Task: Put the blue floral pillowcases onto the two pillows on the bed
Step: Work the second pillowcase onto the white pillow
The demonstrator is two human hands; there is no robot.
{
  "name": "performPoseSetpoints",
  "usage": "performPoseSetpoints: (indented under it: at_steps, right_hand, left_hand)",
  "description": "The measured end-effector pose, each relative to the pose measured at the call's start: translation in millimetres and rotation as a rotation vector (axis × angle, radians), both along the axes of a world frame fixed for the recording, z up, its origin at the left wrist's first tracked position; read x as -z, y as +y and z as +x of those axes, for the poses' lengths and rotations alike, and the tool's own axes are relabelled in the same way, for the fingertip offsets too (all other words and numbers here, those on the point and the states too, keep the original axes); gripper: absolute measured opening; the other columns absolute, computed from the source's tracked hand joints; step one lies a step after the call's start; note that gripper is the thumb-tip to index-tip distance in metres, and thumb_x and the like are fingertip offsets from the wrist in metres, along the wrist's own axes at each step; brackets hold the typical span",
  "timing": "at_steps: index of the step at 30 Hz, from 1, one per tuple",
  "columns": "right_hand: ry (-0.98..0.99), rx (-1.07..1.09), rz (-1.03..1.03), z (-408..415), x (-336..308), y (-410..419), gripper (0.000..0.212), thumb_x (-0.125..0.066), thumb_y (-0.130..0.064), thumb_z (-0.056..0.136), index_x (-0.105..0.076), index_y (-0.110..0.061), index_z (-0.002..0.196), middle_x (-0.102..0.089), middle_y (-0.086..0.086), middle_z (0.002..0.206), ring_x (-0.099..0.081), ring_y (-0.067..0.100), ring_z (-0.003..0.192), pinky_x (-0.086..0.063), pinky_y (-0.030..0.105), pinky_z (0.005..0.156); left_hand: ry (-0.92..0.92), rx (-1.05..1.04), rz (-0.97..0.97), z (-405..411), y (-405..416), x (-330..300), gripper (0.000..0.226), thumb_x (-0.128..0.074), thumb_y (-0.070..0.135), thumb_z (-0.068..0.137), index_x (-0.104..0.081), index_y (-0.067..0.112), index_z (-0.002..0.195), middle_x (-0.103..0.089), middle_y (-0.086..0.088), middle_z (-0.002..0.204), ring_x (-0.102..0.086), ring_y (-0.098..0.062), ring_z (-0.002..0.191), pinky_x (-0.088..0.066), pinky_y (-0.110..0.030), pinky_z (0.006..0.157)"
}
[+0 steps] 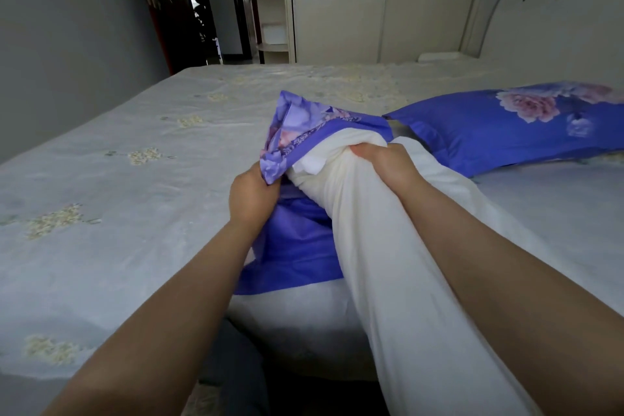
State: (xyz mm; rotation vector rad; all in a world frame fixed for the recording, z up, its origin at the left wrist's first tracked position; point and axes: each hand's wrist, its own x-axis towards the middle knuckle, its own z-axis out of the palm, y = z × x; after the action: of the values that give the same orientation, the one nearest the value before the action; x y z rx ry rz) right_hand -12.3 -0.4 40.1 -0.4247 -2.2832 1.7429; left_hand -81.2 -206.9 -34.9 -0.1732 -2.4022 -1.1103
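Left hand (254, 192) grips case (297, 132) opening; right hand (385, 162) clenches pillow (388, 246) end, mid-bed (118, 179). Keep mouth wide, feed bunched corner deep. Second pillow (499, 128) already covered, right.

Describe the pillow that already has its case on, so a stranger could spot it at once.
Start at the bed and look to its right side, toward the white headboard. The finished pillow lies flat there, fully covered in blue with pink flowers. The white pillow gripped by both hands is still mostly bare.
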Motion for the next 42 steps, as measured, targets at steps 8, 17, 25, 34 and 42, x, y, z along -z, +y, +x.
performPoseSetpoints:
  at_steps: [8, 17, 25, 34, 42]
  right_hand:
    - [0.13, 0.334, -0.063, -19.3, 13.9, 0.1, 0.031, -0.061, -0.022, 0.087, -0.062, -0.001, 0.111, -0.063, 0.012, 0.109, -0.055, 0.02, 0.094, -0.03, 0.014, 0.064]
    - [0.001, -0.313, 0.733, -15.2, 67.1, -63.2, 0.08, -0.057, -0.071, 0.073, -0.047, -0.016, 0.131, -0.053, 0.009, 0.131, -0.052, 0.025, 0.115, -0.044, 0.036, 0.095]
    - [-0.059, -0.563, 1.243, -12.0, 80.1, -63.7, 0.079, -0.047, -0.056, 0.088, -0.012, -0.024, 0.151, -0.009, 0.002, 0.158, -0.009, 0.021, 0.144, -0.012, 0.04, 0.117]
    - [0.128, -0.1, 0.94, -33.4, -2.5, 15.9, 0.025, -0.062, -0.034, 0.085, -0.066, -0.025, 0.108, -0.065, 0.002, 0.115, -0.057, 0.019, 0.108, -0.039, 0.037, 0.1]
    - [-0.318, -0.217, 0.59, -32.8, 65.5, 65.6, 0.079, -0.058, -0.064, 0.075, -0.05, -0.012, 0.134, -0.053, 0.011, 0.135, -0.051, 0.026, 0.119, -0.034, 0.024, 0.088]
  left_hand:
    - [-0.394, 0.525, 0.365, 81.5, 67.4, 21.3, 0.021, -0.06, 0.02, 0.081, -0.066, 0.007, 0.097, -0.067, -0.007, 0.092, -0.056, -0.01, 0.085, -0.045, -0.024, 0.08]
    - [-0.253, 0.11, 0.273, 76.4, -3.1, 8.2, 0.044, -0.052, 0.018, 0.093, -0.041, 0.024, 0.136, -0.05, 0.011, 0.106, -0.056, -0.016, 0.101, -0.035, -0.018, 0.074]
    - [-0.221, 0.276, -0.157, 116.8, -21.8, 27.6, 0.009, -0.052, 0.03, 0.08, -0.057, 0.023, 0.077, -0.066, -0.01, 0.086, -0.059, -0.031, 0.084, -0.044, -0.031, 0.07]
    - [-0.284, 0.346, -0.315, 92.8, -30.8, 2.6, 0.049, -0.057, 0.042, 0.072, -0.057, 0.02, 0.115, -0.06, 0.004, 0.116, -0.058, -0.02, 0.104, -0.04, -0.02, 0.08]
    - [-0.431, 0.222, -0.434, 71.8, -11.2, -38.1, 0.079, -0.04, 0.076, 0.078, -0.025, 0.031, 0.142, -0.055, 0.003, 0.127, -0.054, -0.023, 0.116, -0.043, -0.035, 0.091]
